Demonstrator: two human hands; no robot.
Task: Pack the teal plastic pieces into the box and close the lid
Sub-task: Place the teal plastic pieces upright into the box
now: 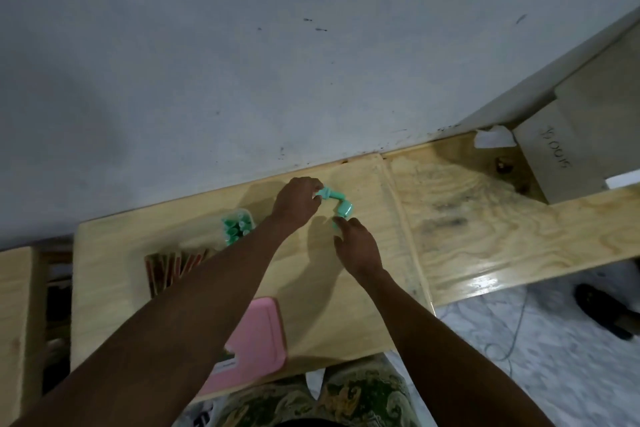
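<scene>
On the wooden table (346, 305) near the wall, my left hand (298, 203) grips one end of a chain of joined teal plastic pieces (337, 201). My right hand (356, 246) pinches the chain's other end with its fingertips. The chain bends between the two hands. A clear box (239, 224) with several teal pieces inside stands to the left, partly hidden by my left forearm. A pink lid (256, 340) lies near the table's front edge under that arm.
A striped red and green packet (169, 270) lies left of the box. A second wooden bench (502, 236) runs off to the right, with a grey board (561, 149) leaning at its far end. A dark shoe (606, 308) is on the floor.
</scene>
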